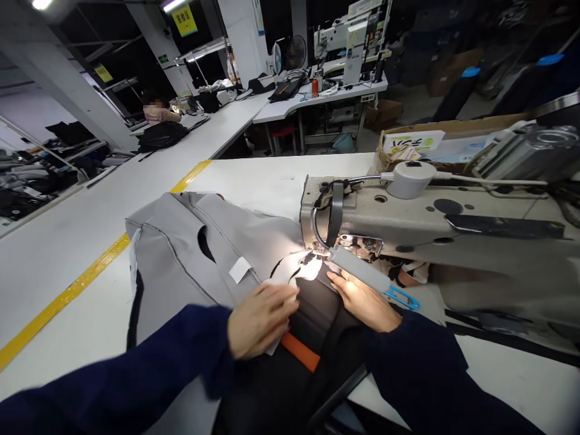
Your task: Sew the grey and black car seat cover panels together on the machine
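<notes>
A grey-lined fabric piece [190, 241] with a white label [240, 270] lies spread left of the sewing machine [385, 211]. Its black side [312, 302], with an orange strip [300, 352], runs up to the needle area, where a lamp lights the seam. My left hand [263, 320] is closed over the turned edge of the fabric, fingers bent, slightly blurred. On the black fabric right of the needle rests my right hand [362, 300], fingers stretched out. The grey lamp bar [362, 270] with a blue loop partly hides that hand.
A cardboard box [421, 130] of papers stands behind the machine. Yellow tape [90, 275] crosses the white table [58, 320] at left. Farther back are another sewing machine [353, 51], an orange bottle [315, 87], black bags [163, 135] and a seated person [158, 113].
</notes>
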A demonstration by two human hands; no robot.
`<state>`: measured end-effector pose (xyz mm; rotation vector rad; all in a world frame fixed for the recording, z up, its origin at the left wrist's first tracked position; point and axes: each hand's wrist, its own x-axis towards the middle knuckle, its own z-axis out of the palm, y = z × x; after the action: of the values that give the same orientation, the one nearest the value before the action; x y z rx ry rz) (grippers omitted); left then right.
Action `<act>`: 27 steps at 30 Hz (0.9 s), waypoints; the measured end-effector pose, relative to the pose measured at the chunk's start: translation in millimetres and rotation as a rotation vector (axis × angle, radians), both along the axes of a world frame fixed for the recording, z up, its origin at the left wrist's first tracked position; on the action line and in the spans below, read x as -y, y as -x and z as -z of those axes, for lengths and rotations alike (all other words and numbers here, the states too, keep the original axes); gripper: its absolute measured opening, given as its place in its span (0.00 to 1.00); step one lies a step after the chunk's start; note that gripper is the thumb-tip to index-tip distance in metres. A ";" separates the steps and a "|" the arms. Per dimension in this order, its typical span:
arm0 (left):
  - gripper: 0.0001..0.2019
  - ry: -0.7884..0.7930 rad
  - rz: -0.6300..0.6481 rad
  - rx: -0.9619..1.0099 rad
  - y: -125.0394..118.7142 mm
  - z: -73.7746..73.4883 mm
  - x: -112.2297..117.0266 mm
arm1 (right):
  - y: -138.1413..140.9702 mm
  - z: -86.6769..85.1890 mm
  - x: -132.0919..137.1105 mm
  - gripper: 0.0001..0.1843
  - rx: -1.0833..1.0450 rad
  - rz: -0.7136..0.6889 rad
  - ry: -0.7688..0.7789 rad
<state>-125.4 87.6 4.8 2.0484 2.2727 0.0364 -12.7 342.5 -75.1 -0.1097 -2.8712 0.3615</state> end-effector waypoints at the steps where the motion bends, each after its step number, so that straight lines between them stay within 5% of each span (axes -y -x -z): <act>1: 0.21 -0.001 -0.010 0.004 -7.2 5.5 28.8 | 0.3 -0.6 -0.3 0.20 0.006 -0.002 -0.007; 5: 0.28 0.079 -0.087 -0.014 -8.0 35.7 109.7 | 2.1 -8.6 2.6 0.20 0.061 -0.017 -0.035; 8: 0.28 0.112 -0.084 0.032 22.5 44.4 119.8 | 2.4 -16.9 10.8 0.21 0.117 0.008 -0.099; 10: 0.26 0.106 -0.064 0.056 47.9 37.4 112.4 | 2.7 -20.3 17.7 0.21 0.158 0.029 -0.134; 14: 0.19 0.036 -0.071 0.004 67.6 1.7 81.2 | 5.3 -21.0 28.7 0.21 0.219 0.068 -0.171; 19: 0.15 -0.195 0.038 -0.045 5.9 -32.3 -0.1 | 3.6 -21.7 25.3 0.19 0.236 0.046 -0.099; 22: 0.22 -0.124 -0.006 -0.097 -17.3 -20.6 -59.4 | -3.0 -22.6 13.9 0.19 0.248 -0.083 0.093; 27: 0.13 -0.067 -0.239 -0.124 7.4 33.2 -111.6 | -11.2 -19.8 2.0 0.20 0.232 -0.169 0.355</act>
<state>-132.8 199.2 -28.4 1.8447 2.6142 0.0006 -1.5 340.5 -55.3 0.0310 -3.0176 0.9490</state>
